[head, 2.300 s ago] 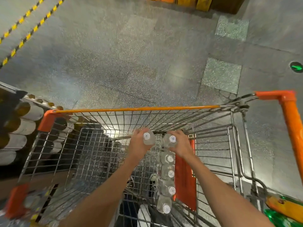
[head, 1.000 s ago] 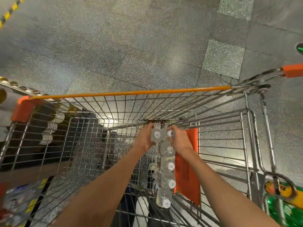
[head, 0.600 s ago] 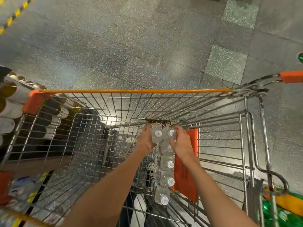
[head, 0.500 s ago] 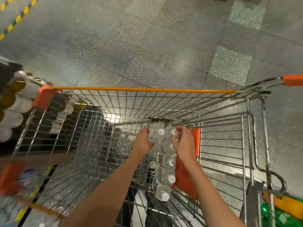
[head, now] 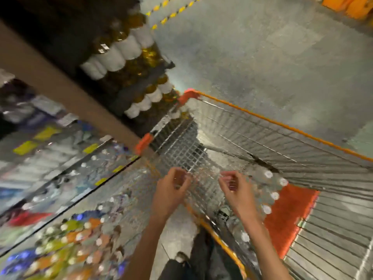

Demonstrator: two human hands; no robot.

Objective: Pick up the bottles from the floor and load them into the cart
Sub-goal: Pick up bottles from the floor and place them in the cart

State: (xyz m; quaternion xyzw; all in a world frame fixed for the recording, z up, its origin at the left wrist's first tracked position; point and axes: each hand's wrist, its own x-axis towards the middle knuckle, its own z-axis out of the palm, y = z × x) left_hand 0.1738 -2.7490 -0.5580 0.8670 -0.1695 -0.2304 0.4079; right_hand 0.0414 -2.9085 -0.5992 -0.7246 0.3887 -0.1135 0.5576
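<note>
Pretty blurry shot, looking down at a wire cart (head: 282, 142) with an orange rim, seen at an angle. Both hands are raised over the near corner of the basket, apart from each other. The left hand (head: 171, 190) has its fingers loosely curled and nothing in its grip as far as I can see. Same for the right hand (head: 235, 189): fingers bent, palm toward the camera, grip empty.

The bottles (head: 270, 190) are inside the cart, clear ones with white caps in a row, standing just right of the right hand and next to an orange flap (head: 288, 217) on the basket's near wall. Two caps sit side by side at the far end of the row, the rest run back toward the person. With the blur I can't count them exactly.

On the left there's a shelf (head: 60, 178) packed with bottled drinks, coloured caps and labels all smeared. Further up, beyond a brown board, are golden bottles with white labels (head: 121, 53) beside the cart's far corner. The floor (head: 262, 57) is grey speckled stone, with yellow-black tape (head: 173, 9) near the top.
</note>
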